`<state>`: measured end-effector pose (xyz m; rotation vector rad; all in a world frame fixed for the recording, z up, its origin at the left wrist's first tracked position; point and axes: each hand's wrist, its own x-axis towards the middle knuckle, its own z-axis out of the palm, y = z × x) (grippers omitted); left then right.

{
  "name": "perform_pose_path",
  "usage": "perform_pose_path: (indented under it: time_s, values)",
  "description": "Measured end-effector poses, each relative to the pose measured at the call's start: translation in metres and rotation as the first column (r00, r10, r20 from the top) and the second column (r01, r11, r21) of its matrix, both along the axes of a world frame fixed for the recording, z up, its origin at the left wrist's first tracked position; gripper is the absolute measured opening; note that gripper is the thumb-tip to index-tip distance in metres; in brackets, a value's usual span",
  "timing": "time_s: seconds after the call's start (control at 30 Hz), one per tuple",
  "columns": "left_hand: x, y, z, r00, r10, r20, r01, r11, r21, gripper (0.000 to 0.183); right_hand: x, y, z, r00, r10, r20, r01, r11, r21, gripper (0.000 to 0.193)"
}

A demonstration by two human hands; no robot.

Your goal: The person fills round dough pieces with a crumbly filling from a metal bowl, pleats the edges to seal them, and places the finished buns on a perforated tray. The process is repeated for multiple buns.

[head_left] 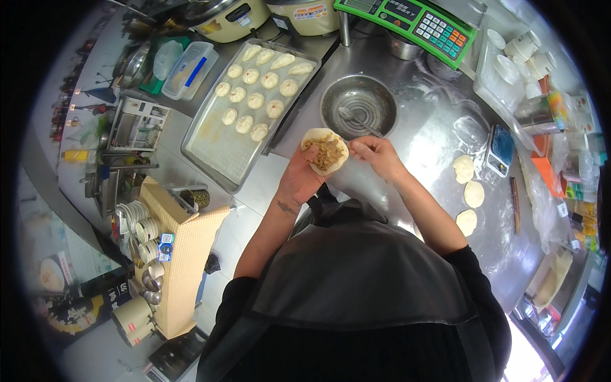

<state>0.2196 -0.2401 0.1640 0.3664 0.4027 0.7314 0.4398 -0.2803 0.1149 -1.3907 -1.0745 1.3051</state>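
My left hand (300, 179) cups a round dough wrapper (342, 156) from below. On the wrapper lies a heap of brown chopped filling (326, 153), with the left thumb resting on it. At the wrapper's right edge, the thumb and fingertips of my right hand (380, 158) are pinched together on the dough. Just beyond both hands stands a wide metal bowl (327, 109) with a metal spoon (360, 121) leaning in it. Over to the right, three flat dough rounds (473, 194) lie in a row on the floured steel table (425, 149).
A metal tray (216, 153) at the left holds several shaped buns (255, 100). Beyond the bowl is a green scale (407, 30). A small scale (501, 150) and a brown rolling stick (515, 205) lie at the right. Stacked dishes (132, 213) stand on a shelf lower left.
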Motion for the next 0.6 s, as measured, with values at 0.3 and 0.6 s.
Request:
perform_pose_path:
  time_s: [0.3,0.6]
  values:
    - [0.027,-0.038,0.017,0.986,0.022,-0.164,-0.007,0.996,0.091,0.041,0.005,-0.045,0.042,0.892,-0.083,-0.444,0.043,0.994,-0.099,0.021]
    - [0.048,-0.040,0.022,0.952,-0.070,-0.297,0.122,0.980,0.157,0.045,0.013,-0.067,0.046,0.980,-0.156,-0.122,0.172,0.976,0.133,0.018]
